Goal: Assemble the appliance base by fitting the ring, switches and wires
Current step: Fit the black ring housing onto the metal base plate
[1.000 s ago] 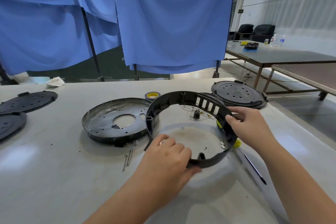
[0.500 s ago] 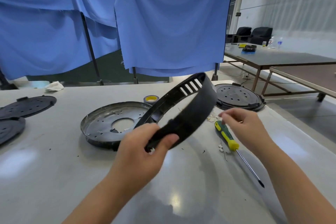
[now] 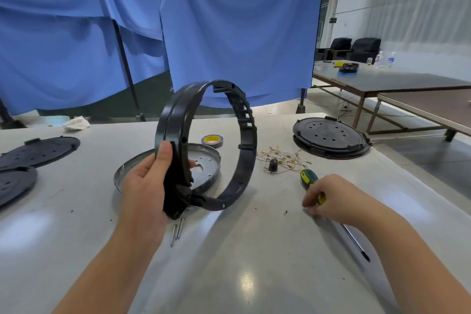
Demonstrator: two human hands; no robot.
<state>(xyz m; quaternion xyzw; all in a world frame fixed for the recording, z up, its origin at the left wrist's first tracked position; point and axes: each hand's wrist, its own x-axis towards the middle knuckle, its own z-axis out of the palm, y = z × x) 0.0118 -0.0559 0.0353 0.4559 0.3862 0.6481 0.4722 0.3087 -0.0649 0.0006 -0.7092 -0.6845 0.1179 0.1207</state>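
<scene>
Ring [image 3: 248, 140] upright at 12 o'clock above table [image 3: 242, 262], gripped at rim by left hand [image 3: 146, 186], right hand [image 3: 328, 199] closing on screwdriver [image 3: 309, 180] at 3 o'clock; probably light, stiff plastic, best held by thick rim.

Left hand [image 3: 145, 183]: bare, no glove, ring or watch
Right hand [image 3: 331, 199]: bare, likewise unadorned
Forearms: both bare, no sleeve reaching into view

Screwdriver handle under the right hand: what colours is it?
Green with yellow on the screwdriver handle, seen in the head view, the only one.
</scene>
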